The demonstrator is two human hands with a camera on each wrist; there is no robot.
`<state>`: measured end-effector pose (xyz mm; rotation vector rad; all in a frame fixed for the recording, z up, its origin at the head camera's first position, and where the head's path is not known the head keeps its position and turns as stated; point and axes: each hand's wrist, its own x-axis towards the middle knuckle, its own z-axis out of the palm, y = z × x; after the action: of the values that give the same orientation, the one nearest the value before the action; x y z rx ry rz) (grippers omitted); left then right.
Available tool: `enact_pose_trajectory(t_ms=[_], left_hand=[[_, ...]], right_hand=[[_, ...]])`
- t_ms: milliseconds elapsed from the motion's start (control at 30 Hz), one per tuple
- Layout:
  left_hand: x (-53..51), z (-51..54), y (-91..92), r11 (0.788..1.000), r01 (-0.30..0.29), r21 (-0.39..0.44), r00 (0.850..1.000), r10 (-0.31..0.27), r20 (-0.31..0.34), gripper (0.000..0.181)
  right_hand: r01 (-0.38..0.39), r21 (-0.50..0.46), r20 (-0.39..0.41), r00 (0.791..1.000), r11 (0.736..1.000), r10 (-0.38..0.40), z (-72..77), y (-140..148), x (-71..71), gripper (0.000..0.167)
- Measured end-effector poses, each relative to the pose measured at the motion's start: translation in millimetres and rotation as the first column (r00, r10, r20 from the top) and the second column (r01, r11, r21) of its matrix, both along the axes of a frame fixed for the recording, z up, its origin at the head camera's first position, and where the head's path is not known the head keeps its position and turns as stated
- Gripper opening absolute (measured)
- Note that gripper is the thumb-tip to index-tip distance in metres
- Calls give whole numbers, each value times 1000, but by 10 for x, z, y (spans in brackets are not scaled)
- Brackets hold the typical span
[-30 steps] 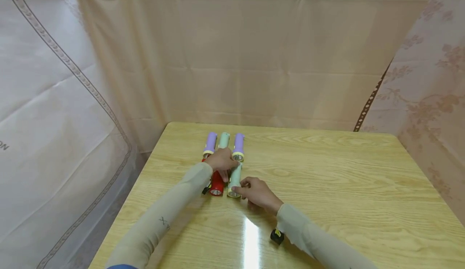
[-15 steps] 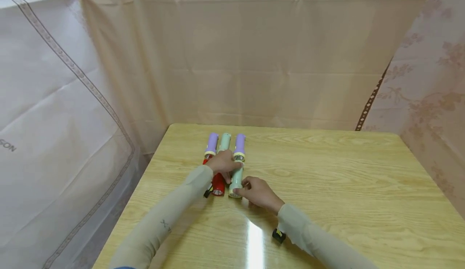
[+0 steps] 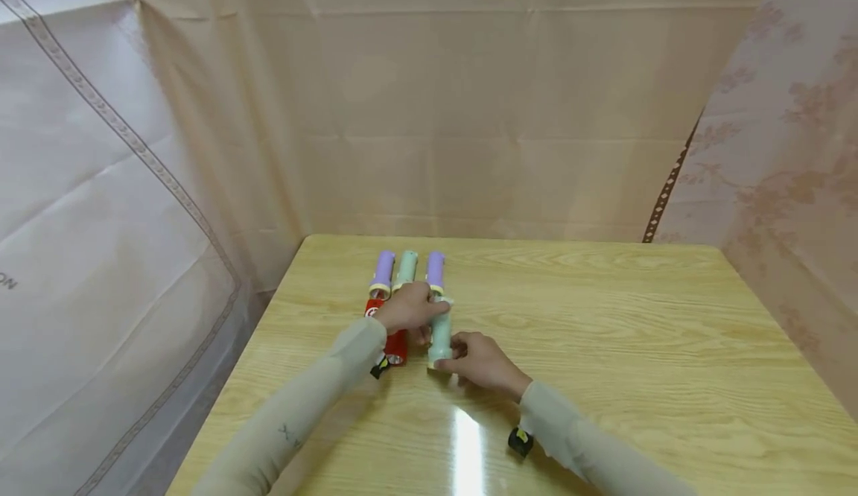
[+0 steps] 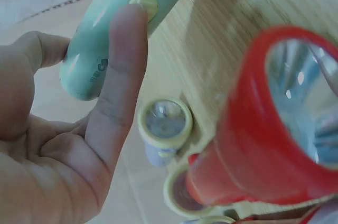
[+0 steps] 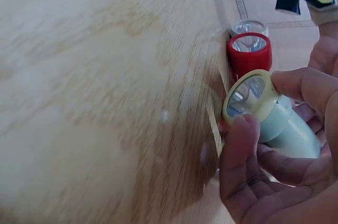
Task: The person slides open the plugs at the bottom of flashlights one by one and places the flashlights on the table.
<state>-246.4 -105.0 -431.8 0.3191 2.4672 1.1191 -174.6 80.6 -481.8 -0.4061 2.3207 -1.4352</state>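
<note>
In the head view a mint green flashlight lies lengthwise, nearest to me in the right column. My left hand pinches its rear end; in the left wrist view thumb and index finger lie on either side of the green body, the fingertip at its cream switch. My right hand grips the lens end; in the right wrist view its fingers hold the cream rim. A red flashlight lies just left of the green one, partly hidden by my left hand.
Behind stand in a row a purple flashlight, a mint one and another purple one, all lying on the wooden table. Another red flashlight is partly covered by my left forearm. Cloth hangs behind the table.
The near green flashlight has shifted slightly right, away from the red one, with both hands on it. The head view has moved a little.
</note>
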Motion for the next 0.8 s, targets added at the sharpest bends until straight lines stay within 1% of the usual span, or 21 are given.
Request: enact_pose_trajectory(t_ms=[67,200,300,433,500,567,633,733,800], left_hand=[[28,14,18,1000,-3,24,1000,3,-25,35],[107,39,69,998,10,67,993,-2,-120,29],[173,61,122,995,40,95,978,-19,-205,28],[255,73,186,987,80,142,962,-39,-268,28],[291,69,214,982,100,162,955,-48,-294,29],[329,55,231,980,121,157,941,-63,-332,29],[365,34,249,979,143,148,923,-78,-378,29],[424,2,277,975,169,144,900,-93,-426,28],[465,-17,301,972,181,151,891,-98,-443,26]], right_hand=[[11,-2,-24,1000,1000,-11,-8,43,-8,49],[62,16,-72,996,998,-61,-18,119,-12,51],[94,27,-116,989,995,-91,-15,180,-14,51],[110,33,-148,983,993,-104,-5,278,-6,44],[112,37,-152,983,993,-105,3,332,-6,41],[114,45,-155,982,992,-106,9,383,-9,41],[114,57,-165,981,992,-103,16,421,-11,41],[123,96,-177,979,988,-105,24,455,-2,39],[123,112,-189,977,986,-101,28,470,17,38]])
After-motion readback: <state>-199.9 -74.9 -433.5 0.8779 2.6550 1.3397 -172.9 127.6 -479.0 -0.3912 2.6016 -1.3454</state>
